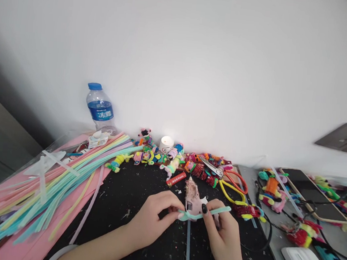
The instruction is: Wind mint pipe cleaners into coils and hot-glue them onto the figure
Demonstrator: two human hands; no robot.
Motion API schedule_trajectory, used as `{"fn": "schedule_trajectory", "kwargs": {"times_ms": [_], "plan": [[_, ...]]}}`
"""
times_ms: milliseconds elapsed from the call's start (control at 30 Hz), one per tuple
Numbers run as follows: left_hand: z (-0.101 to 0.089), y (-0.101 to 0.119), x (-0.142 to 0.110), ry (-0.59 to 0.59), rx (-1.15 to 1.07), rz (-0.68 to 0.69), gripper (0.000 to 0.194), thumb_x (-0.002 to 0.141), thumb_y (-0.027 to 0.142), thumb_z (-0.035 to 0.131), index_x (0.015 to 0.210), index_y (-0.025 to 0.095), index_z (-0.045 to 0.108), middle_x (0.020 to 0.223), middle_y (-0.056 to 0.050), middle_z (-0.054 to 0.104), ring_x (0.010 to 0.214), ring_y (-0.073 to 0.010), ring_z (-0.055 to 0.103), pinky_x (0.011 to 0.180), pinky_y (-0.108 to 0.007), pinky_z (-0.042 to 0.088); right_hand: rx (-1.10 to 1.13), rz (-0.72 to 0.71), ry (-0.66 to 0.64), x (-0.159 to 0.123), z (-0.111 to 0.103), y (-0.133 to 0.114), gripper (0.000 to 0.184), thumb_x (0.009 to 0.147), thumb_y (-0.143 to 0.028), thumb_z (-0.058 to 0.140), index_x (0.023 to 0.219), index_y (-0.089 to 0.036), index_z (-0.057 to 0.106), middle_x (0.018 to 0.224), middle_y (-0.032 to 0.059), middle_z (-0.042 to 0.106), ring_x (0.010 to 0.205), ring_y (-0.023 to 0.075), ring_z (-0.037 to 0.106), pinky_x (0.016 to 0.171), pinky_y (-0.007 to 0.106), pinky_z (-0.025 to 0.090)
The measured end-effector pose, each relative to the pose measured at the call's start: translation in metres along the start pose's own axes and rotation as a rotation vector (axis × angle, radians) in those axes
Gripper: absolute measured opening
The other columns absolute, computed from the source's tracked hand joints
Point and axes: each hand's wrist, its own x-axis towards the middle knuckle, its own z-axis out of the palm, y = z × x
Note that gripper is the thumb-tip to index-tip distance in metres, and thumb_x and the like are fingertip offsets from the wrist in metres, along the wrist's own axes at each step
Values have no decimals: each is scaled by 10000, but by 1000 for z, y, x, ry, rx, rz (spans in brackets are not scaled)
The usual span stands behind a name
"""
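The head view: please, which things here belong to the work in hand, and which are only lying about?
Likely part of the work:
mint pipe cleaner, held by left hand and right hand
glue gun, close beyond it
bundle, with similar mint strands
scissors, perhaps

Seemingly just lying about:
bottle
phone
figures, untouched

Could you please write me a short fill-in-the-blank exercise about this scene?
1. The left hand and the right hand pinch a mint-green pipe cleaner over a mat coloured ____.
2. The cap on the bottle is ____.
3. The scissors have one orange-red handle and one ____ handle.

Missing words: black; blue; yellow.
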Motion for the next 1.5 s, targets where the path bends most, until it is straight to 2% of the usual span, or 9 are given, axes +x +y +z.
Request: {"fn": "schedule_trajectory", "kwargs": {"times_ms": [133, 267, 467, 867, 1300, 1500], "plan": [[2, -4, 1, 32, -222, -155, 50, 778, 147, 579, 793, 155, 626, 778, -30, 602, 710, -141, 574, 657, -238, 458, 10, 6, 37, 0, 1, 1, 110, 871, -201, 488, 765, -205, 517, 653, -17, 535, 546, 121, 514, 500, 202, 419], [3, -6, 2, 13, -450, -291, 70, 756, 209, 623, 794, 152, 607, 735, -15, 610, 706, -145, 580, 674, -255, 463, 10, 13, 57, 1, 1, 1, 111, 869, -206, 488, 765, -204, 530, 659, -1, 566, 548, 133, 553, 494, 210, 451], [3, -7, 4, -16, -639, -391, 152, 699, 255, 690, 759, 148, 598, 678, -1, 611, 650, -132, 562, 631, -248, 441, 13, 52, 55, 1, 0, 2, 148, 886, -228, 459, 756, -206, 526, 675, 19, 583, 561, 147, 594, 510, 228, 489], [2, -7, 5, 48, -648, -398, 138, 724, 232, 673, 794, 128, 615, 697, -16, 629, 631, -117, 550, 594, -221, 424, -143, -43, 64, 0, 1, -2, 152, 866, -210, 481, 723, -203, 534, 622, 2, 576, 544, 143, 552, 505, 222, 441], [2, -9, 7, 90, -629, -402, 157, 708, 251, 683, 786, 135, 612, 696, -12, 630, 646, -132, 565, 604, -236, 433, -141, -6, 30, 0, 2, -4, 185, 857, -256, 499, 685, -205, 543, 566, -18, 562, 462, 137, 526, 469, 221, 401], [4, -11, 6, 102, -603, -382, 152, 713, 251, 677, 789, 139, 607, 691, -7, 622, 635, -126, 555, 610, -240, 433, -106, 25, -16, -1, 3, -2, 203, 856, -253, 500, 668, -198, 551, 576, -9, 566, 492, 138, 534, 483, 220, 399]]}}
